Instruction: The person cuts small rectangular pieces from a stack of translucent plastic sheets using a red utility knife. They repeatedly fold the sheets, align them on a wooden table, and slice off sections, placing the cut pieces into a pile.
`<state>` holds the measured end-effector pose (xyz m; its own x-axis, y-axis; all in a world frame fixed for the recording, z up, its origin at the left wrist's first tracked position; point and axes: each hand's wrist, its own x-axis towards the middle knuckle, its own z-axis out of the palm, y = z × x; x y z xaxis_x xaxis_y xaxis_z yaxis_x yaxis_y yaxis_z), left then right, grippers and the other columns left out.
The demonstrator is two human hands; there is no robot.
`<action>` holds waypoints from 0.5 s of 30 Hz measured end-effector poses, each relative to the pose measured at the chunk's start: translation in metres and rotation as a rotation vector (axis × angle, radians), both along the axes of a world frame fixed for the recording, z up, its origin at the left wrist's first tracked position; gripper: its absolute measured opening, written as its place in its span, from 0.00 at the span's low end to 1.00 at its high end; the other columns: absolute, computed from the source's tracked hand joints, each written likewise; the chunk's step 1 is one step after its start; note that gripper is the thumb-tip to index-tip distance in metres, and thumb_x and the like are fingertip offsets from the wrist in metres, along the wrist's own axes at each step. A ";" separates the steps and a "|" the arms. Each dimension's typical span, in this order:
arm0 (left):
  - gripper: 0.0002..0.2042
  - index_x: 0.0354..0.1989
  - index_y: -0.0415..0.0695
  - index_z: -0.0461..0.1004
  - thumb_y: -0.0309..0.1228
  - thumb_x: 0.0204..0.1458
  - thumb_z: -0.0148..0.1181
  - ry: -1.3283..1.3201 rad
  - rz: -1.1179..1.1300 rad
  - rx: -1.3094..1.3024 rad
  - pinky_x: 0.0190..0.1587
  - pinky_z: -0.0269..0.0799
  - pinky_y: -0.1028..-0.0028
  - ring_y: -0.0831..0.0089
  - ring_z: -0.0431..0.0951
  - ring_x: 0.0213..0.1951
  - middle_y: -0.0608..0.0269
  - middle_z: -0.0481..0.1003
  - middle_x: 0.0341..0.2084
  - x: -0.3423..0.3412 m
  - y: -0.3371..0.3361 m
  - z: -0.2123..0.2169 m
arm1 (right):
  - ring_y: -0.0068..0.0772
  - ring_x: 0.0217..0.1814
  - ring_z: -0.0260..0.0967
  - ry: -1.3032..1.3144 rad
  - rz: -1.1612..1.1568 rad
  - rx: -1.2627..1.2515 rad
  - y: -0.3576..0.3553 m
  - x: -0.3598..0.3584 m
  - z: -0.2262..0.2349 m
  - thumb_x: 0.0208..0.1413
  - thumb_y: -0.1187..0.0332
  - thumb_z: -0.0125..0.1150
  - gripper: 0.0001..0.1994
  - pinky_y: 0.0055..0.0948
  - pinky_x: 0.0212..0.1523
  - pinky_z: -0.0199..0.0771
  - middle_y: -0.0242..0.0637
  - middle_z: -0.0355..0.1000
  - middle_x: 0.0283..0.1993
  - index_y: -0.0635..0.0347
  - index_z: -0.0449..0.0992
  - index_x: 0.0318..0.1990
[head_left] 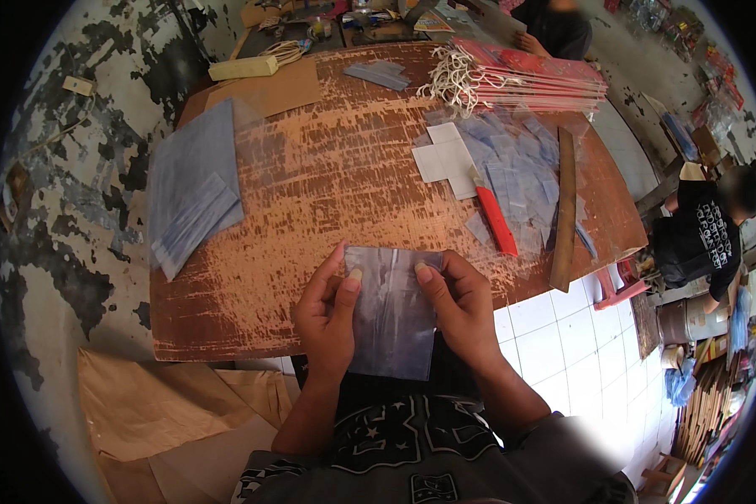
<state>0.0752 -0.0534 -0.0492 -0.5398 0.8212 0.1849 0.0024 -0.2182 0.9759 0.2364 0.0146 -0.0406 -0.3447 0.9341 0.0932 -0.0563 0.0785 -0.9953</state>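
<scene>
Between my two hands is a clear plastic sheet (391, 323), nearly square, held just off the table's near edge. My left hand (328, 311) pinches its upper left side, thumb on top. My right hand (458, 307) grips the upper right corner in the same way. Beyond my right hand lies a red-handled knife (497, 220), its blade over a white cross-shaped card (448, 160). Many small clear plastic pieces (512, 181) are strewn around the knife. A stack of larger plastic sheets (197, 168) rests on the table's left side.
The worn brown wooden table (328, 193) carries a wooden strip (565, 210) at right and red bags with white cords (521, 76) at the far right. A cardboard piece (281, 88) lies far left. One person (706, 227) is at right, another (554, 29) at the far side. Brown paper (160, 403) is lower left.
</scene>
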 end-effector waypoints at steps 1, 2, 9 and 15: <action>0.22 0.66 0.37 0.69 0.26 0.64 0.59 0.002 0.007 0.004 0.36 0.64 0.86 0.89 0.70 0.31 0.72 0.76 0.30 -0.001 0.000 -0.002 | 0.08 0.25 0.51 -0.009 0.002 0.013 0.001 0.000 -0.003 0.68 0.65 0.60 0.12 0.19 0.24 0.52 0.18 0.59 0.22 0.60 0.71 0.32; 0.21 0.66 0.37 0.69 0.27 0.64 0.59 0.004 0.014 0.009 0.36 0.64 0.86 0.89 0.69 0.31 0.73 0.76 0.30 -0.002 0.000 -0.005 | 0.08 0.25 0.52 -0.018 0.003 0.026 0.002 0.000 -0.004 0.68 0.65 0.60 0.12 0.18 0.24 0.52 0.18 0.59 0.22 0.60 0.72 0.33; 0.21 0.66 0.37 0.69 0.27 0.65 0.59 -0.002 0.032 0.008 0.33 0.59 0.88 0.90 0.64 0.28 0.77 0.73 0.29 -0.003 0.000 -0.006 | 0.11 0.29 0.61 0.088 -0.018 0.045 -0.001 -0.009 0.008 0.68 0.68 0.59 0.14 0.15 0.29 0.59 0.26 0.69 0.29 0.63 0.70 0.57; 0.22 0.66 0.36 0.68 0.28 0.65 0.59 -0.084 0.084 0.022 0.30 0.53 0.88 0.92 0.59 0.26 0.79 0.70 0.24 -0.004 0.001 -0.003 | 0.12 0.30 0.64 0.085 -0.075 0.082 -0.017 -0.009 0.015 0.67 0.73 0.58 0.22 0.15 0.31 0.63 0.27 0.69 0.31 0.64 0.62 0.65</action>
<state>0.0717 -0.0526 -0.0522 -0.6213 0.7684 0.1535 -0.0598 -0.2419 0.9685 0.2273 -0.0021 -0.0256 -0.2614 0.9451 0.1962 -0.1314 0.1665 -0.9772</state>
